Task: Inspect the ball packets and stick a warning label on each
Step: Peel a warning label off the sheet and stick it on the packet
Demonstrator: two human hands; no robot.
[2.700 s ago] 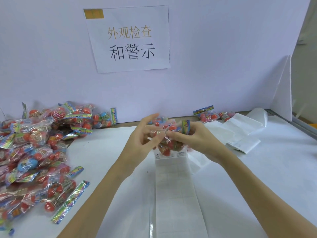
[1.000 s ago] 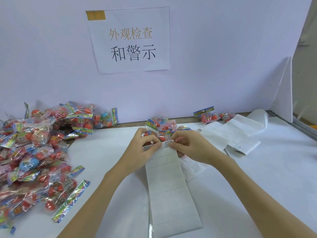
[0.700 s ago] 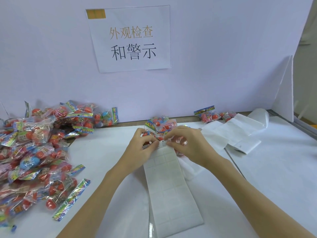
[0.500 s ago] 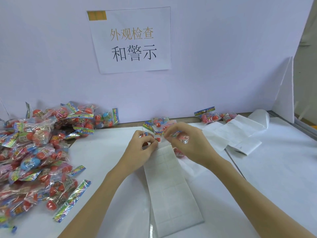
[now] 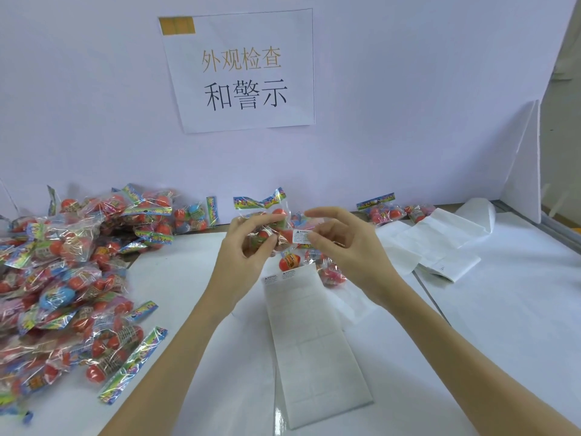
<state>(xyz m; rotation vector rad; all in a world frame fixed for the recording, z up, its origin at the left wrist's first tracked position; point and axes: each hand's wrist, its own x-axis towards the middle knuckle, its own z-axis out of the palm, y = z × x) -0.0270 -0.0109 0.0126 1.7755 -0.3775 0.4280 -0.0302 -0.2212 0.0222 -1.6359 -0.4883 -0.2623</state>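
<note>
- Backboard [image 5: 94, 89] of pale lilac fills the far side, with a paper sign [image 5: 242, 70] taped on it bearing Chinese characters; a white folded card [image 5: 523, 158] leans against it at the right.
- Table [image 5: 503, 309], white-topped, runs out of view at the left, right and bottom edges.
- Pile of ball packets [image 5: 69, 262] covers the left of the table – clear bags of red and blue balls with rainbow header strips; its left part is cut off by the picture edge, and single packets there are hard to tell apart.
- Label backing strip [image 5: 308, 341] lies lengthwise from near the viewer toward the hands, its long axis slightly tilted left; two printed labels sit at its far end, the rest looks bare.
- Used backing paper [image 5: 440, 247] lies folded at the right, with a few more packets [image 5: 383, 210] behind it against the board.
- Left hand [image 5: 248, 247] holds a ball packet [image 5: 267, 221] above the table, fingers curled round the bag, header strip pointing up.
- Right hand [image 5: 342, 243] pinches a warning label [image 5: 301, 236] between thumb and forefinger, the other fingers spread loosely – the label touches the held packet's right side; its small print cannot be read.
- More packets lie under the hands, partly hidden.
</note>
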